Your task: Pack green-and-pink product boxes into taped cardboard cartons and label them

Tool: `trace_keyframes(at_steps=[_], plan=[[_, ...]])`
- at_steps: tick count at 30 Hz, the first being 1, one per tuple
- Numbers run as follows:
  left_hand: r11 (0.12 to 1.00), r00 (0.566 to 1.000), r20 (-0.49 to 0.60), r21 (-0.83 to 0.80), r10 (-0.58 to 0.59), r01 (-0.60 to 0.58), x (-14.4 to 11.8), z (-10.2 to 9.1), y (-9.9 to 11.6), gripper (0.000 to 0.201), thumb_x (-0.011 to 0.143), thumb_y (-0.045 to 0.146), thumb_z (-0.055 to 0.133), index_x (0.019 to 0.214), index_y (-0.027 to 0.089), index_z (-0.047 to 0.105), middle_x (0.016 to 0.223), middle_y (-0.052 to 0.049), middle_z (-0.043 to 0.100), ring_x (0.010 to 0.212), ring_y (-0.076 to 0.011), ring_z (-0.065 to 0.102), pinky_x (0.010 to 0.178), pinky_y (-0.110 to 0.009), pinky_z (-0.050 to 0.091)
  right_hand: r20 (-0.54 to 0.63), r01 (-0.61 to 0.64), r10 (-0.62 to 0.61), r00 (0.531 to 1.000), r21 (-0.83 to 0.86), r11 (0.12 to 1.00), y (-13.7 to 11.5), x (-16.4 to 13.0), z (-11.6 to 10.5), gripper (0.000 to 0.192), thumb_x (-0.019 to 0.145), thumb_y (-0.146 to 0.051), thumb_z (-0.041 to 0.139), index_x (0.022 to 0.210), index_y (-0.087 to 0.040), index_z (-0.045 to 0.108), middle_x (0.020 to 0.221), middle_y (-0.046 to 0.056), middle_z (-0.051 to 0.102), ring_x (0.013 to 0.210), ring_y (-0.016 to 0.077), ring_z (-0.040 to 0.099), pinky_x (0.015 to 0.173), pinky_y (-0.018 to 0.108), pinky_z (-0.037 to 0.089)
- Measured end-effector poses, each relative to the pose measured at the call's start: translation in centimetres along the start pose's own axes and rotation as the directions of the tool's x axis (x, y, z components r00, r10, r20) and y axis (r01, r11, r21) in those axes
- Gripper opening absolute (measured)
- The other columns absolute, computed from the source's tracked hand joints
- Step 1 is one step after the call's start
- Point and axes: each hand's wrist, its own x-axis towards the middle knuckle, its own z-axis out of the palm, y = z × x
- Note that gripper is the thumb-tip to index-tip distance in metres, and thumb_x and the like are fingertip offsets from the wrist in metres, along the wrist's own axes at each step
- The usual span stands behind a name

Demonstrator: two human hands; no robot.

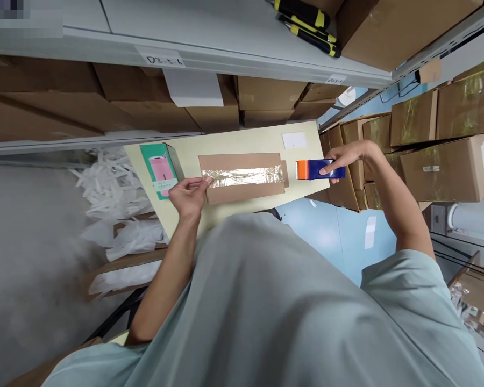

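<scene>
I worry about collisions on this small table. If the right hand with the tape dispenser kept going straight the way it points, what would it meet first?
Most likely the right end of the cardboard box: the tape dispenser in the right hand points its orange end at it, though depth is unclear.

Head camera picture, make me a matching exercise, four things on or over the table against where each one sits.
Things:
1. tape dispenser
2. green box
3. flat cardboard box
4. white label

Places:
A. left end of the table
B. in the right hand
C. far right part, lying alone
D. middle, left hand pressing its tape end

Pairs: 1-B, 2-A, 3-D, 4-C
</scene>
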Motion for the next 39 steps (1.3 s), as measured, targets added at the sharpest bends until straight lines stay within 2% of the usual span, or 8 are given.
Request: trace_keyframes(at_steps=[7, 11, 15, 21, 25, 29, 34, 39], plan=[[1.000, 1.000, -0.014, -0.020, -0.014, 0.013, 0.0, 0.1, -0.3, 0.018, 0.079, 0.013, 0.091, 0.082, 0.015, 0.073, 0.073, 0.004, 0.070, 0.071, -0.0110, 0.059, 0.076, -0.026, 0.051, -0.045, -0.059, 0.052, 0.998, -0.153, 0.987, 1.8, 2.6, -1.2, 0.068, 0.066, -0.075, 0.102, 0.090, -0.014, 0.083, 0.091, 0.008, 0.085, 0.091, 0.0269, 0.083, 0.080, 0.034, 0.063], [1.000, 0.999, -0.035, 0.003, -0.027, 0.027, -0.3, 0.3, -0.1, 0.019, 0.080, 0.012, 0.090, 0.082, 0.016, 0.072, 0.072, 0.004, 0.069, 0.071, -0.0118, 0.058, 0.076, -0.027, 0.052, 0.098, -0.103, 0.123, 0.988, -0.186, 0.977, 1.5, 5.5, 0.3, 0.067, 0.065, -0.079, 0.102, 0.085, -0.018, 0.084, 0.084, 0.010, 0.084, 0.088, 0.0323, 0.083, 0.078, 0.039, 0.064], [1.000, 0.999, -0.038, 0.018, -0.012, 0.013, -0.4, 0.3, -0.1, 0.021, 0.080, 0.012, 0.090, 0.078, 0.017, 0.070, 0.071, 0.005, 0.068, 0.070, -0.0119, 0.059, 0.075, -0.027, 0.052, 0.063, -0.102, 0.118, 0.991, -0.214, 0.972, 1.7, 8.5, 3.1, 0.064, 0.067, -0.080, 0.101, 0.082, -0.020, 0.082, 0.072, 0.009, 0.080, 0.078, 0.0324, 0.082, 0.073, 0.040, 0.061], [0.999, 1.000, -0.031, 0.052, -0.001, 0.002, -0.3, 0.5, -0.2, 0.020, 0.080, 0.015, 0.090, 0.079, 0.016, 0.070, 0.073, 0.004, 0.068, 0.069, -0.0118, 0.058, 0.075, -0.027, 0.050, -0.187, -0.193, 0.127, 0.974, -0.393, 0.899, -0.2, 10.8, 8.1, 0.050, 0.090, -0.068, 0.088, 0.099, -0.019, 0.084, 0.066, 0.010, 0.079, 0.080, 0.0319, 0.082, 0.080, 0.041, 0.060], [0.996, 1.000, -0.015, 0.087, 0.024, -0.023, -0.1, 0.3, -0.6, 0.018, 0.078, 0.022, 0.089, 0.081, 0.018, 0.071, 0.078, 0.000, 0.070, 0.071, -0.0161, 0.062, 0.076, -0.032, 0.052, -0.516, -0.429, 0.176, 0.839, -0.426, 0.797, -2.1, 10.2, 11.7, 0.029, 0.103, -0.040, 0.077, 0.122, -0.017, 0.083, 0.113, 0.024, 0.086, 0.119, 0.0418, 0.081, 0.097, 0.048, 0.057], [0.957, 0.986, 0.007, 0.241, 0.167, -0.164, -0.2, -0.4, -0.2, 0.026, 0.079, 0.034, 0.087, 0.098, 0.022, 0.074, 0.090, -0.004, 0.073, 0.084, -0.0268, 0.070, 0.091, -0.045, 0.060, -0.600, -0.414, 0.113, 0.792, -0.392, 0.821, -3.1, 7.0, 13.5, 0.036, 0.114, -0.041, 0.057, 0.135, -0.019, 0.077, 0.138, 0.026, 0.080, 0.132, 0.0409, 0.076, 0.105, 0.045, 0.058], [0.764, 0.821, 0.094, 0.319, 0.564, -0.561, -2.2, 1.7, 4.4, 0.041, 0.086, 0.022, 0.073, 0.128, 0.026, 0.076, 0.127, -0.015, 0.076, 0.125, -0.0395, 0.071, 0.118, -0.057, 0.055, -0.685, -0.254, -0.058, 0.726, -0.346, 0.903, -6.0, 2.9, 12.6, 0.048, 0.116, -0.045, 0.045, 0.148, -0.015, 0.063, 0.142, 0.025, 0.077, 0.133, 0.0403, 0.076, 0.104, 0.042, 0.059], [0.482, 0.481, 0.241, 0.060, 0.843, -0.874, -5.1, 7.1, 13.2, 0.043, 0.102, 0.023, 0.063, 0.144, 0.029, 0.072, 0.141, -0.013, 0.074, 0.135, -0.0346, 0.070, 0.123, -0.054, 0.056, -0.700, 0.010, -0.383, 0.602, -0.473, 0.881, -13.2, 1.8, 9.9, 0.046, 0.112, -0.039, 0.047, 0.150, -0.014, 0.053, 0.142, 0.024, 0.075, 0.128, 0.0382, 0.076, 0.103, 0.042, 0.061]])
